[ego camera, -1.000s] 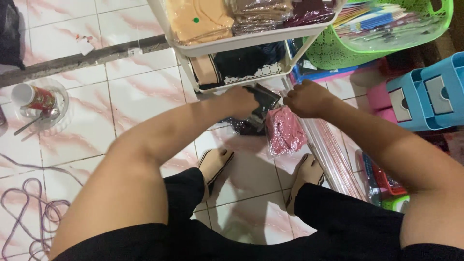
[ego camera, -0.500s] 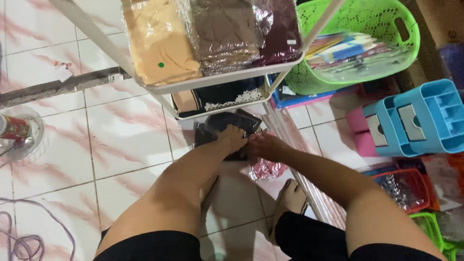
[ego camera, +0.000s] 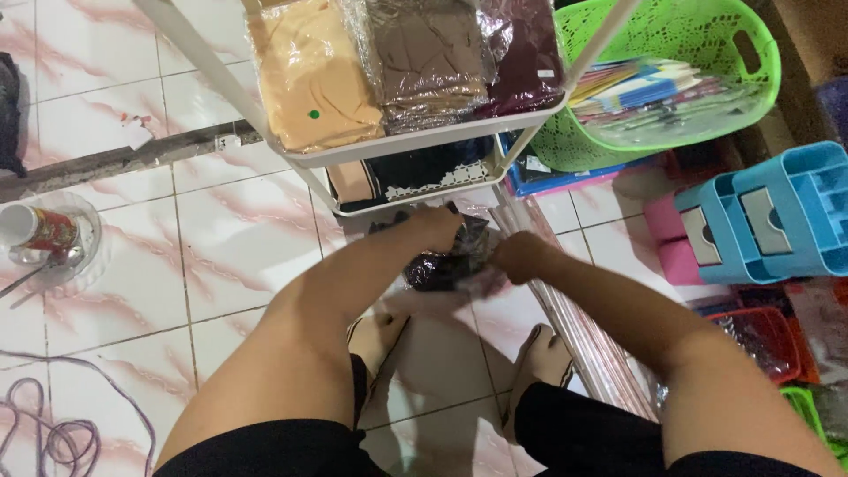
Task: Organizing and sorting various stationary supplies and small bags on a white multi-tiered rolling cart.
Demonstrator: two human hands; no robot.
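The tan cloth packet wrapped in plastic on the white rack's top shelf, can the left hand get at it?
Probably yes: the tan cloth packet lies uncovered above the left hand, which now grips a dark packet.

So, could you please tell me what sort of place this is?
Probably a home-run clothing stockroom: a white metal rack of plastic-wrapped folded garments, a green plastic basket of packets, and a pink-veined tiled floor.

A dark garment in a crinkled clear plastic bag (ego camera: 449, 261) (glossy, a bit crumpled) lies low over the tiled floor, below the white rack.
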